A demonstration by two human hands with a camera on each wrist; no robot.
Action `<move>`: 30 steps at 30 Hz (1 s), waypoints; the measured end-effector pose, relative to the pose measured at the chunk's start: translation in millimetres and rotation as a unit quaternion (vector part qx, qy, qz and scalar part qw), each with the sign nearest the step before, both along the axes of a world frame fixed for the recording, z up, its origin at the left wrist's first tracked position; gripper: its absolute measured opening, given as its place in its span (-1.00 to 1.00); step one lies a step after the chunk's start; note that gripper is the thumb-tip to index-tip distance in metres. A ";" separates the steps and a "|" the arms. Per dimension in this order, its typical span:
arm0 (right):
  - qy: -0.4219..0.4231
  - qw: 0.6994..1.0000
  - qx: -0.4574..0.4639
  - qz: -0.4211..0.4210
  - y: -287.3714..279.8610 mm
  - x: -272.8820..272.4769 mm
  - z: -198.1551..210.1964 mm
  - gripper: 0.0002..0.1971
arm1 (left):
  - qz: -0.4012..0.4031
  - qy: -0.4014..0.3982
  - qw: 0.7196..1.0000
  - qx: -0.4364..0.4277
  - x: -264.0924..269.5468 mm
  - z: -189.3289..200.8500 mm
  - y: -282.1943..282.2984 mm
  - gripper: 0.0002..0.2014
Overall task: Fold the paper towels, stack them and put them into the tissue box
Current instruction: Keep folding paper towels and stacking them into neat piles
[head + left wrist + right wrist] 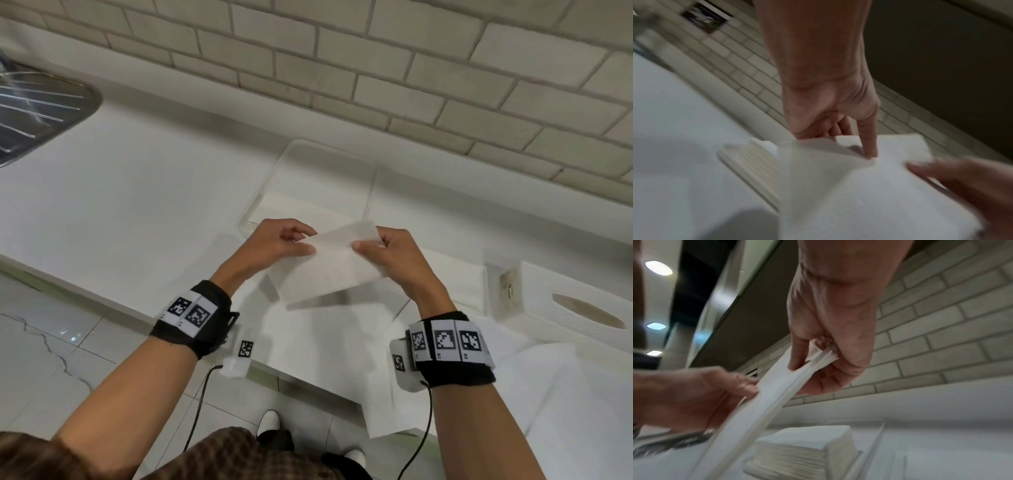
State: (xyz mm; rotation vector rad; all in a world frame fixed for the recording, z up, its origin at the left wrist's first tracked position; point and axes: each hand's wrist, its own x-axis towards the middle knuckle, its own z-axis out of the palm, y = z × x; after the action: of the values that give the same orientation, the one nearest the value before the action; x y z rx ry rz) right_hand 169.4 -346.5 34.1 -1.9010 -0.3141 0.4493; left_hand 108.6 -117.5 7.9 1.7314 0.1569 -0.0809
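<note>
I hold a folded white paper towel (329,270) in the air above the counter. My left hand (310,241) pinches its upper left edge and my right hand (368,240) pinches its upper right edge. In the left wrist view, the left hand (859,141) has its index finger on the towel (869,186). In the right wrist view, the right hand (812,360) pinches the towel's layered edge (764,402). A stack of folded towels (807,449) sits in a clear tray (301,154) behind my hands. The white tissue box (565,305), with an oval slot, lies at the right.
Unfolded paper towels (325,349) lie spread over the counter's front edge below my hands. A metal dish rack (34,113) sits at the far left. A brick wall (376,68) runs behind the counter. The floor (51,342) lies below the counter edge.
</note>
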 end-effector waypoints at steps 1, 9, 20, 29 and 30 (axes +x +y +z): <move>0.027 0.998 0.042 -0.024 -5.4 -0.2 -2.7 -0.87 | 0.019 0.015 0.999 -0.043 -1.4 -3.2 11.6 -0.72; 0.112 0.983 0.106 -0.099 2.6 -17.0 -54.9 -0.84 | 0.067 0.085 0.980 -0.166 -16.5 -43.0 26.8 -0.40; 0.108 0.988 0.084 -0.068 15.9 -31.9 -82.4 -0.81 | 0.143 0.074 0.983 -0.086 -35.2 -64.0 34.3 -0.76; 0.094 0.991 0.057 -0.071 11.8 -32.2 -95.8 -0.75 | 0.144 0.054 0.985 -0.081 -42.0 -68.1 35.7 -0.72; 0.091 0.992 0.047 -0.070 10.6 -32.9 -98.5 -0.75 | 0.150 0.057 0.984 -0.073 -43.0 -69.4 35.7 -0.76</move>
State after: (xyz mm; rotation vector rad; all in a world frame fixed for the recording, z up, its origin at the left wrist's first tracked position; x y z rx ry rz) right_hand 136.4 -335.9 -64.4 -1.7632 -0.0796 0.5019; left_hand 65.7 -81.8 -61.5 1.5409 0.4823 0.0296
